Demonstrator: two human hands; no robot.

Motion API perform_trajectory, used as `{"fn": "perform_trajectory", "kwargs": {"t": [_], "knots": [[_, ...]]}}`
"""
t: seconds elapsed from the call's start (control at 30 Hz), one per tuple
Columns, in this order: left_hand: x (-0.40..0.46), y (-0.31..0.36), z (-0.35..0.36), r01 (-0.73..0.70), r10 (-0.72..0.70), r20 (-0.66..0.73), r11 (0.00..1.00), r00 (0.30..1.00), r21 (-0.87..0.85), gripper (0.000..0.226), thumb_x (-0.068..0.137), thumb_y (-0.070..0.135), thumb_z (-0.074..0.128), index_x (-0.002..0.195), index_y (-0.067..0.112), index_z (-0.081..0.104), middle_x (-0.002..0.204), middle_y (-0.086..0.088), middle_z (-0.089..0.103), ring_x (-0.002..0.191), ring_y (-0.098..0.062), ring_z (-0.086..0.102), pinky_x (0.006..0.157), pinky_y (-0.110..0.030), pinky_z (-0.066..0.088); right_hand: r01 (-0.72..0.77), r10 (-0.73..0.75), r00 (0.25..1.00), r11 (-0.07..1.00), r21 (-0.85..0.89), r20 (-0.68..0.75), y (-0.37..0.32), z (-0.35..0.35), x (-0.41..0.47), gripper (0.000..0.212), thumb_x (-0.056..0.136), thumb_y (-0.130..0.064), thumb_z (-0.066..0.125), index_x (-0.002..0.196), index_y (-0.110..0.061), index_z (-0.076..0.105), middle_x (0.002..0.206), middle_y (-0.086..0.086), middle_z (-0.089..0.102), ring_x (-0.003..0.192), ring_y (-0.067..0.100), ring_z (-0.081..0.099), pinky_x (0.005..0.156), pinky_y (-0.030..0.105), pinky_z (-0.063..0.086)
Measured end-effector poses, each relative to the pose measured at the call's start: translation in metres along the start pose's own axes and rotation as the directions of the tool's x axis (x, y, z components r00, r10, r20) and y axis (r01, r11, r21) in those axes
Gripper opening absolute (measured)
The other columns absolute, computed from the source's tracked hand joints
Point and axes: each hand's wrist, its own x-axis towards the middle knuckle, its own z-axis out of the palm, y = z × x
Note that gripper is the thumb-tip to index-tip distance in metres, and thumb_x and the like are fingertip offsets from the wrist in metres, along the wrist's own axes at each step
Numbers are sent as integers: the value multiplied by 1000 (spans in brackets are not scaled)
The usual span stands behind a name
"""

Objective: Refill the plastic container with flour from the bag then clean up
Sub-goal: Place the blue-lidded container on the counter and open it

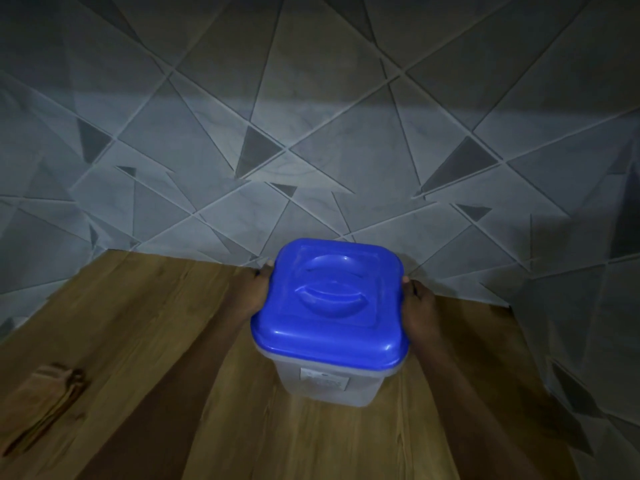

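While both of your hands clasp it from opposite sides, the plastic container point(330, 381) stands upright on the wooden table point(145, 341), its long axis vertical and its mouth facing up under the blue lid point(329, 303). Your left hand point(251, 294) presses against the left wall just below the lid's rim, fingers wrapped toward the far side so that only their tips show past the corner. Your right hand point(419, 311) mirrors it on the right wall, fingertips curling around the far right corner. Between the two grips, the lid sits closed and level, its moulded handle running left to right across the top. Below your grip, the translucent body tapers toward the base and carries a pale label point(323, 377) on the side facing you; its print is too blurred to read. Beyond your fingertips rises the grey wall point(311, 133) with its triangular pattern, close behind the container.
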Motion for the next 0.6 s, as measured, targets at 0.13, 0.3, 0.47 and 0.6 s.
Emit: {"fn": "perform_trajectory", "kwargs": {"t": [0.13, 0.3, 0.47, 0.6], "knots": [[7, -1, -4, -119, 118, 17, 986, 993, 120, 65, 101, 51, 37, 79, -4, 63, 86, -28, 68, 85, -35, 67, 78, -37, 50, 24, -25, 1000, 999, -37, -15, 3, 0, 2, 43, 101, -51, 40, 88, -20, 67, 92, 11, 73, 87, 32, 68, 85, 45, 53], [8, -4, -6, -133, 130, 40, 988, 991, 80, 63, 101, 49, 39, 75, -5, 63, 78, -24, 68, 78, -32, 66, 71, -33, 46, 39, -40, 999, 999, -22, -8, -3, -2, -1, 39, 108, -32, 41, 89, -9, 67, 91, 13, 71, 85, 30, 66, 79, 38, 48], [5, -5, -9, -115, 116, 82, 993, 990, -17, 55, 100, 50, 40, 86, 4, 68, 88, -15, 72, 85, -25, 68, 76, -31, 49, 8, -8, 1000, 1000, 6, 9, -2, -1, 0, 38, 108, -30, 41, 96, -5, 67, 92, 11, 69, 84, 27, 63, 75, 30, 42], [6, -2, -12, -58, 62, 56, 996, 996, -69, 53, 101, 47, 42, 86, 2, 65, 84, -14, 69, 82, -23, 66, 76, -32, 49, 18, -18, 1000, 1000, -14, -2, -2, -1, 0, 36, 108, -28, 41, 87, -8, 63, 84, 7, 65, 77, 24, 59, 75, 31, 39]]}}
